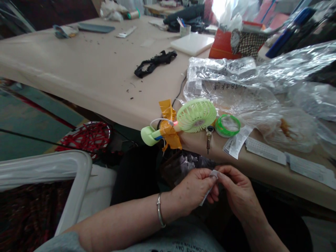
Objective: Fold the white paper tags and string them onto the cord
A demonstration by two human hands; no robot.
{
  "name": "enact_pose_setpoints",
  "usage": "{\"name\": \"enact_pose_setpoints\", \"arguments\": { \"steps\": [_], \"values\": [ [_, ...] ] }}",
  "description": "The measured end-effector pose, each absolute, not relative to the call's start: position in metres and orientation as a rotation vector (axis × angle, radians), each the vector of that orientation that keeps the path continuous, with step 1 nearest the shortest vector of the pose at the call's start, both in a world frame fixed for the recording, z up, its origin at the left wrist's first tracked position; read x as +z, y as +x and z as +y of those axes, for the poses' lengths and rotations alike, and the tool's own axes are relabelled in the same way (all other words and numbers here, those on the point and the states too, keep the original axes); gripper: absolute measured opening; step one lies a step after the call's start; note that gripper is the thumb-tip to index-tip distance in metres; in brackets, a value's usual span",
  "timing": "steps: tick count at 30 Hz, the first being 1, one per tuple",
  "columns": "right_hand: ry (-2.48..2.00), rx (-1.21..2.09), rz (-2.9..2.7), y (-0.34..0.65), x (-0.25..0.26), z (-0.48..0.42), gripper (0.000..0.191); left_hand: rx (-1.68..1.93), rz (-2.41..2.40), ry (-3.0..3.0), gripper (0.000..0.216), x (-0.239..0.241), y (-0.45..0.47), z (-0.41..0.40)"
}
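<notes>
Over my lap, my left hand (196,187) pinches a small white label (214,173), a limp strip whose lower end hangs below the fingers. My right hand (237,187) grips the label's upper end between thumb and forefinger, close beside the left. Fingers cover much of the strip. Just beyond the hands, a soldering-iron-like tool (208,138) points its metal tip down over the table edge. Next to it sits a green-rimmed round tub (228,126) with whitish contents. Printed label strips (266,150) lie along the edge at right.
A light-green fan (196,115) is fixed to the table edge with orange tape (170,131). Clear plastic bags (231,91) cover the table's right side. Black fabric (154,64) lies mid-table (91,70). A white bin (84,164) with dark reddish contents stands at left.
</notes>
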State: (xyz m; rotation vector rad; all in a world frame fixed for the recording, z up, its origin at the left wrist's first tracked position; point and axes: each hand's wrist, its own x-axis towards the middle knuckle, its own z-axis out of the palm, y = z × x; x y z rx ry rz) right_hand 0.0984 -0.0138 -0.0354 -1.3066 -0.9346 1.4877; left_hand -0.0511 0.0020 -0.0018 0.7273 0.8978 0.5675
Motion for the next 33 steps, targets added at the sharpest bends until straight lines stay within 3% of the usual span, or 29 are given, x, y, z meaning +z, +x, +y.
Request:
{"name": "enact_pose_setpoints", "arguments": {
  "steps": [5, 20, 33],
  "values": [
    [-1.253, 1.544, -0.955, 0.088, -0.029, -0.006, 0.017, 0.624, 0.929, 0.843, 0.025, -0.006, -0.056, 0.004],
    [-1.421, 1.092, -1.205, 0.064, -0.014, 0.016, 0.020, 0.921, 1.231, 1.493, 0.021, 0.000, -0.083, 0.027],
    [-1.334, 1.018, -1.278, 0.065, -0.017, 0.021, 0.014, 0.936, 1.181, 1.570, 0.028, 0.001, -0.081, 0.032]
  ]
}}
